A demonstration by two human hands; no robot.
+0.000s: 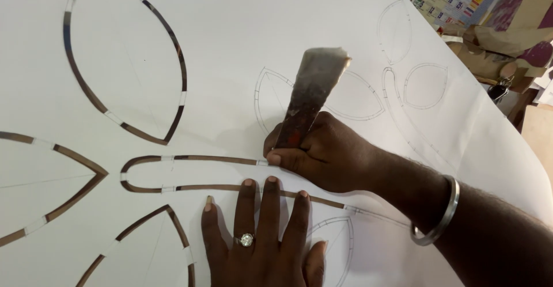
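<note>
Gripping a flat, worn metal blade (311, 94) in a closed fist, the right hand (322, 154) is holding it upright, its wide end pointing up and its lower end hidden in the fist above the narrow cut band near the sheet's middle. The left hand (262, 235) is lying just near of it, fingers spread open and flat, pressing down the large white paper sheet (242, 39), a ring (246, 240) showing on one finger. A silver bangle (440, 215) is circling the right wrist. Leaf-shaped outlines (124, 62), cut through to brown beneath, are spreading over the left; pencilled leaves (425, 85) are lying far right.
</note>
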